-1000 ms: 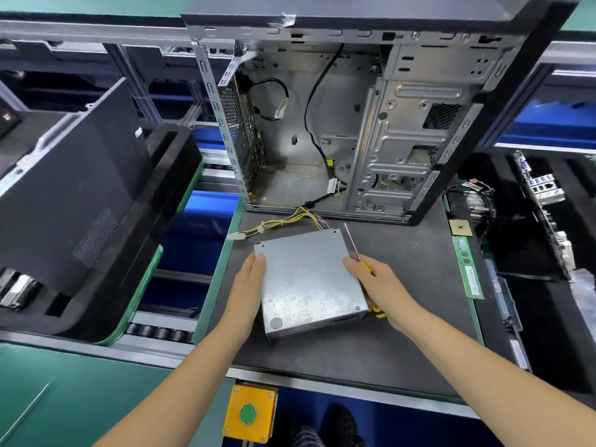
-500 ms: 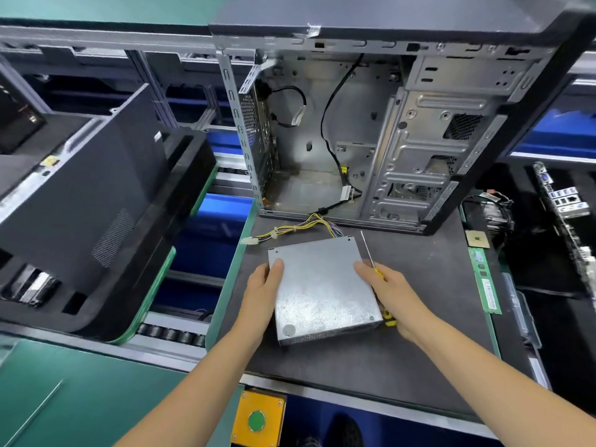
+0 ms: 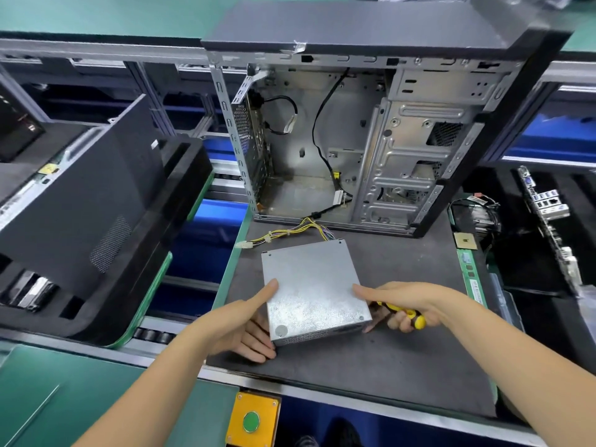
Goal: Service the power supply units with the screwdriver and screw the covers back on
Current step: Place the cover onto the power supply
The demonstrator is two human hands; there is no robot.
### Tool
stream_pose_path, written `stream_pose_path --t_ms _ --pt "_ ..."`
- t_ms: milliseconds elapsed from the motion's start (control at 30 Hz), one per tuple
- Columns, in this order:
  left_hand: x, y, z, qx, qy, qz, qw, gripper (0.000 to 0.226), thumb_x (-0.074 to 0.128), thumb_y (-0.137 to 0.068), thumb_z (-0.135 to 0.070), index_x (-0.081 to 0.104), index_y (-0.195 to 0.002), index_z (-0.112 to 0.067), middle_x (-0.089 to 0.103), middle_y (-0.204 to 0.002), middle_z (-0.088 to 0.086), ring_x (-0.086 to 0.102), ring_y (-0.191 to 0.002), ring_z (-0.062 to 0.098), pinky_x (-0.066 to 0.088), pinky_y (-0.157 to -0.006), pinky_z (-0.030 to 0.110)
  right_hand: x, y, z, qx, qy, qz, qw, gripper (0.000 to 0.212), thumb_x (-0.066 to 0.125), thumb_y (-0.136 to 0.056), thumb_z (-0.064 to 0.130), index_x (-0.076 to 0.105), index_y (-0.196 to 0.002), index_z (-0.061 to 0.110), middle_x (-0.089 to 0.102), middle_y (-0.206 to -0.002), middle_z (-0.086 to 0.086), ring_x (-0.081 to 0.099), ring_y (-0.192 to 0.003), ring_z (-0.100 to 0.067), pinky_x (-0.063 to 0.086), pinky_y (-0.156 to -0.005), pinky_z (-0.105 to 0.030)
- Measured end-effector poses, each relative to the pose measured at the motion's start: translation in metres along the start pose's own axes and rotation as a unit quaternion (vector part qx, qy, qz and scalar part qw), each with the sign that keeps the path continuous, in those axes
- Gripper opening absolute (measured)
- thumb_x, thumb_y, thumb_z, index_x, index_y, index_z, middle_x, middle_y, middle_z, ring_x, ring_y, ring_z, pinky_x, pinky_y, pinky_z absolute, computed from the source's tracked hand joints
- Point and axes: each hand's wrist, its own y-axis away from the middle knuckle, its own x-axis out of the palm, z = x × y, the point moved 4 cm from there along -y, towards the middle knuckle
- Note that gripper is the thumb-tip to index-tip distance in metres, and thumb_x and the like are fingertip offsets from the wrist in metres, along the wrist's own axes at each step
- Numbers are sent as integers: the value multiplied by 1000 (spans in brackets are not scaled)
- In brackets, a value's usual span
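A silver metal power supply unit (image 3: 311, 285) lies on the dark work mat (image 3: 387, 366), its yellow cable bundle (image 3: 290, 233) trailing toward the open computer case. My left hand (image 3: 245, 324) grips the unit's near left corner, thumb on top and fingers below the edge. My right hand (image 3: 403, 304) touches the unit's right edge with its forefinger while its other fingers curl round a yellow and black screwdriver (image 3: 406, 314), whose shaft is hidden. The near end of the unit looks slightly raised off the mat.
An open empty computer case (image 3: 354, 140) stands behind the unit. A black side panel (image 3: 80, 195) leans in a foam tray on the left. A memory stick (image 3: 471, 275) and a processor chip (image 3: 464, 241) lie at the mat's right edge. A yellow button box (image 3: 253, 421) sits below the front edge.
Both hands slid down the unit's sides to its near corners. The left hand's fingers went under the edge. The screwdriver turned, so its shaft no longer points up beside the unit.
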Motion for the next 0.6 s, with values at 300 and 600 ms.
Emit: stream_pose_path --t_ms 300,600 --pt "12 5 4 2 33 6 999 95 61 -64 -80 54 -118 -2 67 -104 35 71 -94 41 59 -82 48 5 -6 -9 -22 -46 -13 999 113 79 -43 71 43 -127 5 70 -102 -21 23 -44 -7 34 -35 -14" --pt "20 7 21 25 177 -43 983 87 78 -57 -62 52 -110 2 63 -103 38 72 -88 42 62 -69 42 5 -11 -26 -36 -131 -28 990 89 91 -41 55 50 -105 10 68 -94 -22 23 -46 -7 31 -33 -14"
